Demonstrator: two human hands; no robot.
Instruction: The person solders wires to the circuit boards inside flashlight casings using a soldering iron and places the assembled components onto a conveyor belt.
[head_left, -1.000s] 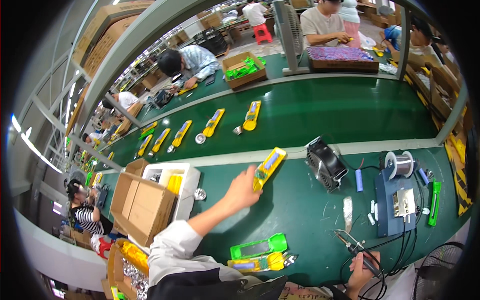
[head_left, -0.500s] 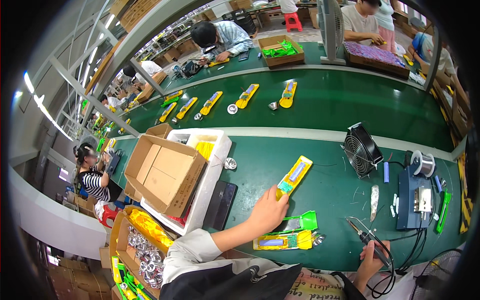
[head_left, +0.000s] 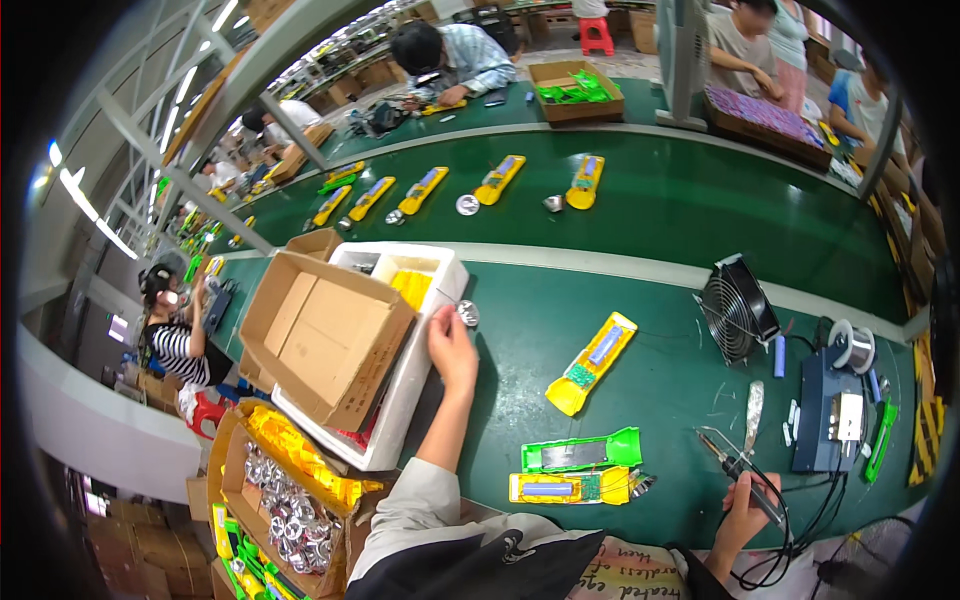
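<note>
Left hand (head_left: 452, 345) pinched on a small silver reflector (head_left: 467, 314) at the foam tray's (head_left: 400, 415) 3 o'clock edge, within reach; right hand (head_left: 745, 500) gripping soldering iron (head_left: 722, 457), tip raised off the bench at 5 o'clock of the yellow housing (head_left: 592, 362).

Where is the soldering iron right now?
In the head view it is at the lower right: the right hand holds the soldering iron over the green table, right of the yellow and green casings.

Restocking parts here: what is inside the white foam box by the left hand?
The white foam box shows yellow pieces at its far end. A cardboard box resting on top hides the rest.
</note>
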